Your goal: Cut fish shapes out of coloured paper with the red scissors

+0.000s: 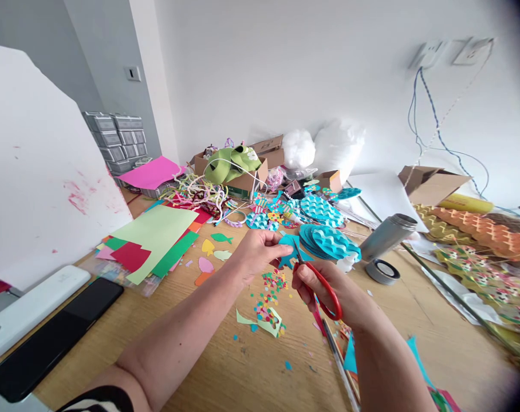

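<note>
My left hand pinches a piece of blue paper over the middle of the table. Red-handled scissors are in my right hand, with their blades at the paper's right part. Beneath and in front of the hands lie small coloured paper dots and a pale green scrap. Left of them are paper fish shapes, among them a green one and a pink one. Blue wavy discs are stacked just beyond my right hand.
Coloured paper sheets and a black phone lie at the left. A metal flask stands at the right beside its lid. Cardboard boxes, pipe cleaners and white stuffing are at the back; orange egg-carton pieces lie far right.
</note>
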### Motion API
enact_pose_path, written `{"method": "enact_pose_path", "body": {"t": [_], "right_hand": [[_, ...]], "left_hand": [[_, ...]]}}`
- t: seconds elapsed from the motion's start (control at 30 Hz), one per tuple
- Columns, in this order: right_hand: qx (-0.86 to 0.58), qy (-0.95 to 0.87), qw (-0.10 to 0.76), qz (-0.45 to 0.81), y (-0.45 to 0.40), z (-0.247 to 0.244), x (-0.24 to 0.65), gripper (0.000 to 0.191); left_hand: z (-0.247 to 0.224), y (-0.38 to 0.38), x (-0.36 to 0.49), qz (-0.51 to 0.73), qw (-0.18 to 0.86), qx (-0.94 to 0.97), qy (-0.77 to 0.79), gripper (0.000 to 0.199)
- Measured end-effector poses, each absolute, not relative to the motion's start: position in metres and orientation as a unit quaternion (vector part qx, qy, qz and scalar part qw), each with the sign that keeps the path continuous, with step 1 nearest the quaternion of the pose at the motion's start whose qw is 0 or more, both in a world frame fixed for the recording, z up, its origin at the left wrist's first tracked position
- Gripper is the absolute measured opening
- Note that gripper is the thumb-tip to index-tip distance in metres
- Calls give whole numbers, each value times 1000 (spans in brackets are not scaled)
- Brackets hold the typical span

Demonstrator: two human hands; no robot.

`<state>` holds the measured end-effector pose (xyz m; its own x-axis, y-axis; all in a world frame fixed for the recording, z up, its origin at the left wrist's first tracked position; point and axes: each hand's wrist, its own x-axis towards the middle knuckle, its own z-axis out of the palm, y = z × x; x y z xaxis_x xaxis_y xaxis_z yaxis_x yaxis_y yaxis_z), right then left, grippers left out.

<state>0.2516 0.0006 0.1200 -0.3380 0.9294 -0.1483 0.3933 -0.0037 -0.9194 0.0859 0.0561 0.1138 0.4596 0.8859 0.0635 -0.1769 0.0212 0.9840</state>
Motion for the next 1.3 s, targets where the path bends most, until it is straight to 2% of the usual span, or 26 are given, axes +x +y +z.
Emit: {"method": "enact_pose_path", "body": {"t": [1.3], "right_hand": [[-528, -651, 251, 484, 1, 123, 249, 60]], "left_hand": [[114, 57, 85, 414, 630, 569, 328, 19]]}}
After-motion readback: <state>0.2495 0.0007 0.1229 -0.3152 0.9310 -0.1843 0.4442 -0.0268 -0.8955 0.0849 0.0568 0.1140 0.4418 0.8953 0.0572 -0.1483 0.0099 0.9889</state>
